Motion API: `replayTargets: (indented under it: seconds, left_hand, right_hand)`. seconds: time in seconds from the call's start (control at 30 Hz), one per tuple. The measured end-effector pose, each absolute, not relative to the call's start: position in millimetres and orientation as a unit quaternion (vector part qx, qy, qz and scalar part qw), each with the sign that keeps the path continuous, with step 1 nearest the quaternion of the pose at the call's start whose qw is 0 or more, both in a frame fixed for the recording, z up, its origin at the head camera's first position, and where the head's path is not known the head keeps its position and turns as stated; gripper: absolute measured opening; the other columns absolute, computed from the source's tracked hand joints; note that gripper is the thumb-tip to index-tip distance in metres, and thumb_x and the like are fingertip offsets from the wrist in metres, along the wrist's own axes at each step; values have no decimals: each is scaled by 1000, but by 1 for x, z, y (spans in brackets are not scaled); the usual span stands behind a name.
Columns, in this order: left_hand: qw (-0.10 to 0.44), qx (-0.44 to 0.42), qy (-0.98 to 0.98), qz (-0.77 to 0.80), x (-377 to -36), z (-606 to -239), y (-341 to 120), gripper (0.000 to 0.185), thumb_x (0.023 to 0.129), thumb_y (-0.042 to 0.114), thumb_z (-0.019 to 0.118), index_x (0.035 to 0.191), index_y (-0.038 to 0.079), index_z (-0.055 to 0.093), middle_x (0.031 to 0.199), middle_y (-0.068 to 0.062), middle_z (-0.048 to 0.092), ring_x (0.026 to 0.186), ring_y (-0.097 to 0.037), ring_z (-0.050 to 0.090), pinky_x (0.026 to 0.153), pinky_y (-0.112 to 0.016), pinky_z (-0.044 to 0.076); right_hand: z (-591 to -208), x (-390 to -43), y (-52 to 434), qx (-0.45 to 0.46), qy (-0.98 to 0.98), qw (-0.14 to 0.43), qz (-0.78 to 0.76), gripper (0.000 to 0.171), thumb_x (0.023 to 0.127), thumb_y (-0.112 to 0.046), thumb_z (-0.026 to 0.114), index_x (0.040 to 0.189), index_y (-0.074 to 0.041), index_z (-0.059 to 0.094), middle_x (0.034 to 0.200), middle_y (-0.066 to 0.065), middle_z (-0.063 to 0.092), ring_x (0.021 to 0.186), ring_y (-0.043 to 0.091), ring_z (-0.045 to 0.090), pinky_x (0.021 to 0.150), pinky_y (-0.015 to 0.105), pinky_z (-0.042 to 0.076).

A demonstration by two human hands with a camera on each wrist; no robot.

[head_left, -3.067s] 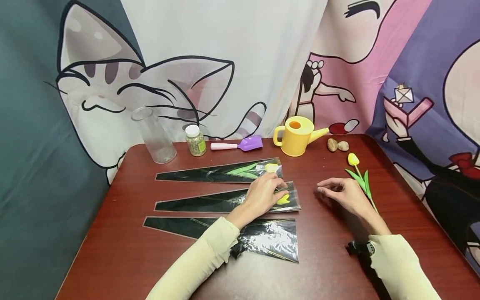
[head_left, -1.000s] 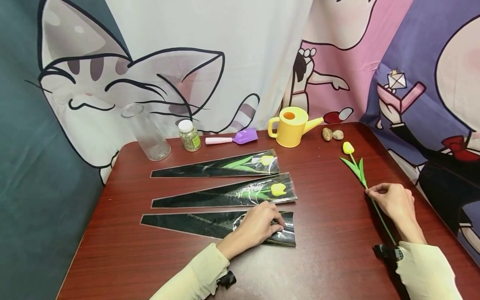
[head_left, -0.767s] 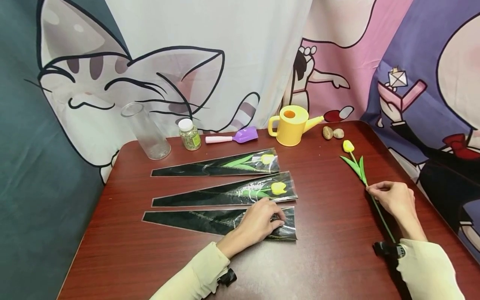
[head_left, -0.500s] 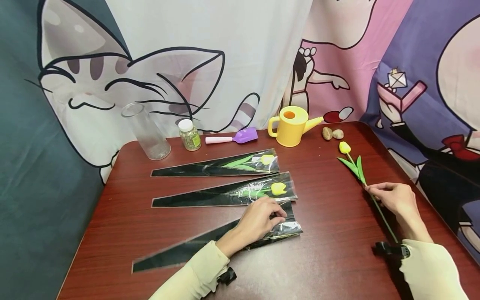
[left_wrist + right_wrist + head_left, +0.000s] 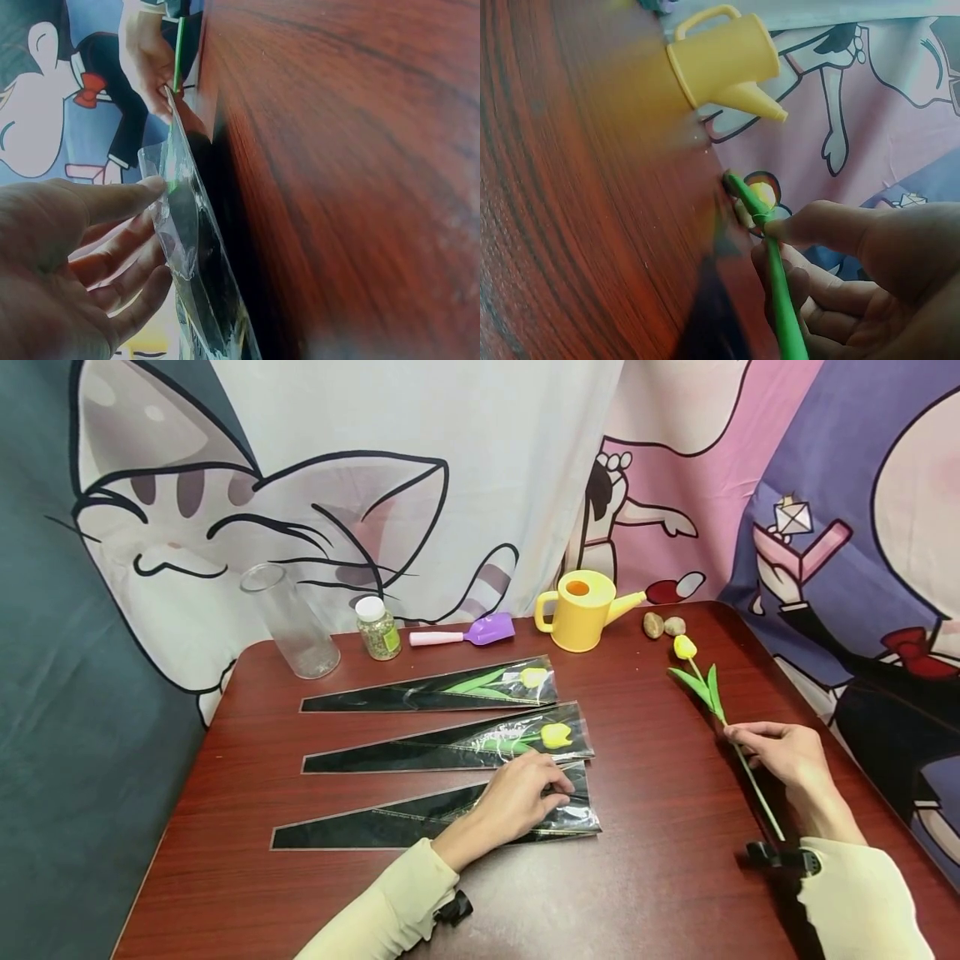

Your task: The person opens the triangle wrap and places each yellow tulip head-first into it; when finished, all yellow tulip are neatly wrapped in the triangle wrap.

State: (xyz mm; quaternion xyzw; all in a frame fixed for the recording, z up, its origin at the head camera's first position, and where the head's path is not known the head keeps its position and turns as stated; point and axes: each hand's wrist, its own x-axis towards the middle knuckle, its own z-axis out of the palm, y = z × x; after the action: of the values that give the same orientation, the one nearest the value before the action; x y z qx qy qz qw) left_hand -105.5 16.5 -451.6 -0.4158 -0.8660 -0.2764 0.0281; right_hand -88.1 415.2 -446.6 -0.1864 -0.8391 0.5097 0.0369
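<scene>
In the head view, my left hand (image 5: 517, 797) is at the wide end of the nearest clear-and-black flower sleeve (image 5: 337, 831). The left wrist view shows the thumb and fingertips pinching its clear front film (image 5: 161, 217), which stands away from the dark backing. My right hand (image 5: 795, 760) pinches a yellow tulip (image 5: 684, 647) by its green stem, just below the leaves; its bloom points away from me. Two more sleeves lie beyond, the middle sleeve (image 5: 405, 754) and the far sleeve (image 5: 375, 699), each with a yellow tulip inside.
Along the back stand a clear glass vase (image 5: 303, 635), a white-capped jar (image 5: 380, 635) and a yellow watering can (image 5: 585, 614). A purple scoop (image 5: 487, 629) and two pebbles (image 5: 654, 626) lie there too. A printed curtain (image 5: 480, 410) hangs behind the table.
My left hand has gone from the middle sleeve to the nearest one, whose narrow end swung toward me and partly back. My right hand has taken the tulip, now shifted slightly left.
</scene>
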Motion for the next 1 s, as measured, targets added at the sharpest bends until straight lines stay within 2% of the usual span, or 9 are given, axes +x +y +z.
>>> replayTargets:
  seconds: [0.43, 0.63, 0.73, 0.83, 1.0]
  left_hand:
    - [45, -426, -864, -263, -106, -453, 19, 10, 84, 25, 79, 94, 23, 78, 93, 12, 66, 88, -5, 56, 75, -20, 45]
    - [52, -423, -867, -257, -107, -454, 19, 10, 84, 26, 79, 93, 24, 78, 92, 13, 65, 87, -5, 56, 73, -20, 46]
    - [53, -422, -868, -256, -107, -454, 20, 9, 84, 27, 79, 93, 24, 78, 92, 14, 65, 87, -5, 56, 73, -20, 46]
    - [52, -420, -869, -254, -107, -455, 21, 9, 85, 27, 78, 93, 25, 78, 91, 14, 65, 87, -5, 56, 73, -20, 46]
    - [51, -418, -871, -252, -108, -456, 22, 9, 85, 28, 78, 93, 25, 78, 91, 14, 65, 87, -6, 56, 74, -21, 46]
  right_hand:
    - [-444, -85, 413, -186, -802, 29, 567, 8, 89, -25, 74, 91, -20, 80, 77, -14, 71, 68, 4, 62, 55, 23, 52]
    - [-444, -83, 408, -180, -798, 49, 574, 12, 90, -22, 73, 97, -14, 80, 79, -12, 72, 69, 5, 61, 54, 22, 51]
    - [-443, -79, 406, -184, -783, 52, 592, 10, 89, -20, 74, 96, -14, 80, 79, -11, 73, 68, 4, 61, 53, 21, 50]
    - [-442, -75, 402, -179, -718, 32, 672, 9, 91, -15, 72, 93, -15, 80, 79, -6, 73, 66, 3, 61, 52, 19, 49]
    - [-441, -67, 390, -157, -557, -27, 815, 24, 99, -4, 56, 94, -9, 79, 88, 3, 74, 69, 7, 63, 58, 19, 49]
